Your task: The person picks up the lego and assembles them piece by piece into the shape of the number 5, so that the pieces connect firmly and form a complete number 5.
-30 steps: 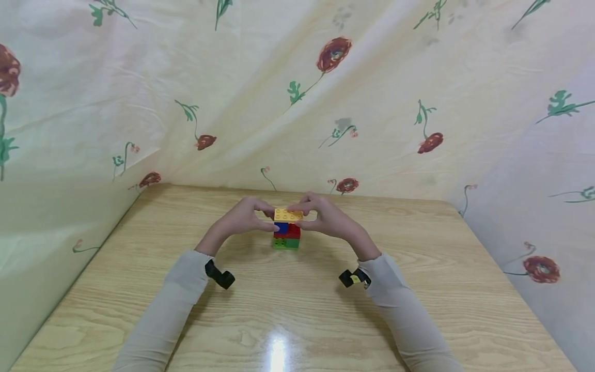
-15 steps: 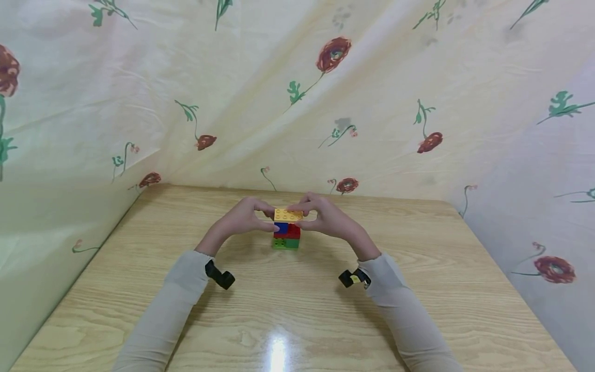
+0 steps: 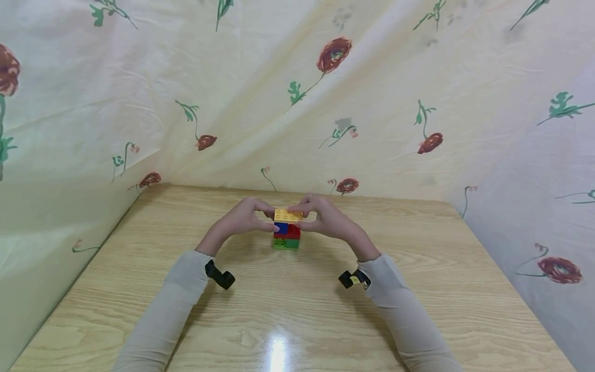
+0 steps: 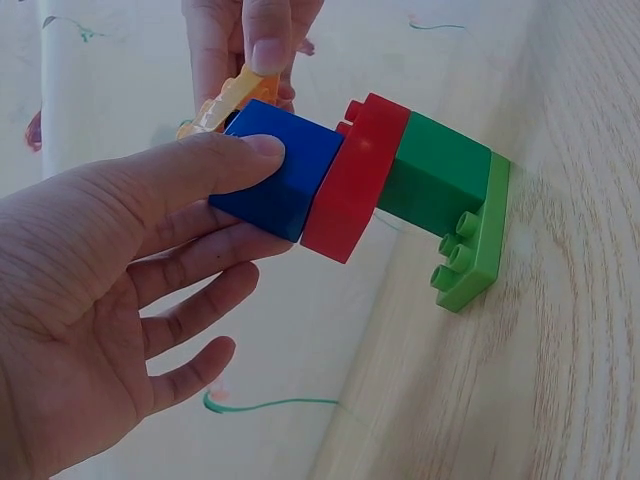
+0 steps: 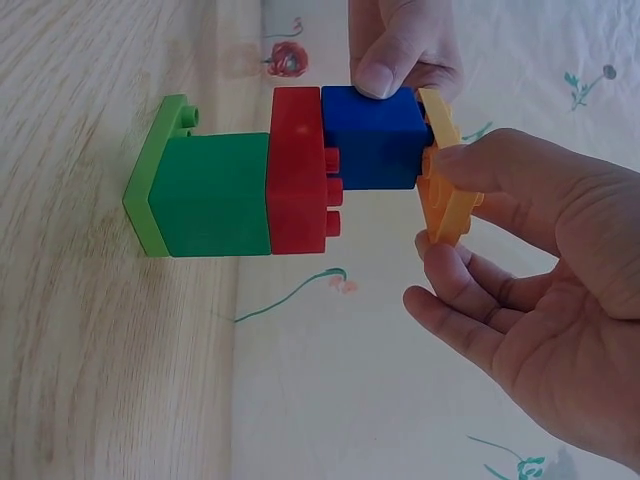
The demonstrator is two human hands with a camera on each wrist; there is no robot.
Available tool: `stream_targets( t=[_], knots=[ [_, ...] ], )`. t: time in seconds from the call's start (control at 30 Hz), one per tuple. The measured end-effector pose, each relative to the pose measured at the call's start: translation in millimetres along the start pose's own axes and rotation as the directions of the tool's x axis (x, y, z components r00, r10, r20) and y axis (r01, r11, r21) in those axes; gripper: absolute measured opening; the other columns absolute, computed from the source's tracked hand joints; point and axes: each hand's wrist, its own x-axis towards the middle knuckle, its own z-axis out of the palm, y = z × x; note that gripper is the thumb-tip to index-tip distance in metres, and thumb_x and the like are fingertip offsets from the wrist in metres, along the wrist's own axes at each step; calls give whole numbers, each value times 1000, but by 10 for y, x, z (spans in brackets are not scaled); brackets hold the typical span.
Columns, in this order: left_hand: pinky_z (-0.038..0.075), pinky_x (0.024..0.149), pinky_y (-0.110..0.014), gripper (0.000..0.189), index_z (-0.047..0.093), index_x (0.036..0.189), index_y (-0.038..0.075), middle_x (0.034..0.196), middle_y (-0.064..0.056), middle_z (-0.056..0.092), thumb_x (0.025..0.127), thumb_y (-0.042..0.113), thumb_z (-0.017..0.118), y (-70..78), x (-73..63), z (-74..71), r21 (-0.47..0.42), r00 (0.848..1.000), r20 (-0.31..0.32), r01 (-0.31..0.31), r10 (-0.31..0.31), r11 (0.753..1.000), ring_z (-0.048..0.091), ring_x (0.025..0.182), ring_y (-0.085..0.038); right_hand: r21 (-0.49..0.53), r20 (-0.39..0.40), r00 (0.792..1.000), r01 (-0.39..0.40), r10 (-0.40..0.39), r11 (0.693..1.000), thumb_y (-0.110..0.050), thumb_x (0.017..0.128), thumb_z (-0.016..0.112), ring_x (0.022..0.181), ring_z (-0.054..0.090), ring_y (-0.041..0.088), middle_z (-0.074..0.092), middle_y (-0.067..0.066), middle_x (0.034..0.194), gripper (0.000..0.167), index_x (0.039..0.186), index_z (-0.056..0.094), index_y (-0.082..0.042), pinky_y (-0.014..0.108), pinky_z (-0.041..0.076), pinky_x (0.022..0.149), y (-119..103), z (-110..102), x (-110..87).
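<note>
A small tower of toy bricks stands on the table, in all views. Its base is a light green plate [image 4: 485, 240], under a dark green brick [image 5: 215, 195]. A red brick [image 5: 297, 170] sits on that, with some studs bare. On one side of the red brick stands a blue brick [image 4: 280, 185], which my left hand [image 3: 241, 217] pinches between thumb and fingers. At the top, my right hand [image 3: 329, 217] pinches a yellow plate [image 5: 450, 200]. The plate meets the blue brick's top at a slight tilt, with a narrow gap showing in the right wrist view.
The wooden table [image 3: 288, 299] spreads around the tower. Flowered cloth [image 3: 260, 103] hangs behind the table and along both sides. A black wrist camera [image 3: 220, 276] is strapped at the left sleeve, and another wrist camera [image 3: 353, 279] at the right.
Both hands and the brick tower look still. Only the cloth on the right has shifted a little outward.
</note>
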Motion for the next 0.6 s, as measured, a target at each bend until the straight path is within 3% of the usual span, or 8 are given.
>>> stream_targets(
  t=[0.23, 0.47, 0.6],
  knots=[
    [46, 103, -58, 30, 80, 111, 14, 107, -3, 77, 84, 27, 85, -10, 6, -7, 0, 1000, 7, -2, 2, 1000, 63, 109, -25, -12, 8, 1000, -15, 15, 1000, -11, 91, 76, 98, 56, 28, 64, 11, 111, 40, 131, 70, -9, 32, 53, 79, 3, -2, 2],
    [45, 103, -58, 31, 80, 112, 14, 108, -3, 77, 84, 27, 85, -14, 15, -6, -7, 1000, 11, 2, -2, 1000, 63, 110, -25, -8, 12, 1000, -24, 24, 1000, -11, 91, 76, 100, 56, 31, 64, 13, 113, 40, 131, 70, -9, 40, 55, 80, 5, -5, 13],
    [46, 103, -58, 29, 80, 110, 14, 107, -2, 77, 84, 26, 85, -8, 17, -5, -11, 1000, 6, 7, -7, 1000, 62, 109, -24, -14, 9, 1000, -29, 29, 999, -11, 91, 77, 100, 57, 32, 64, 13, 112, 40, 130, 71, -10, 31, 54, 77, -13, -14, 12]
  ],
)
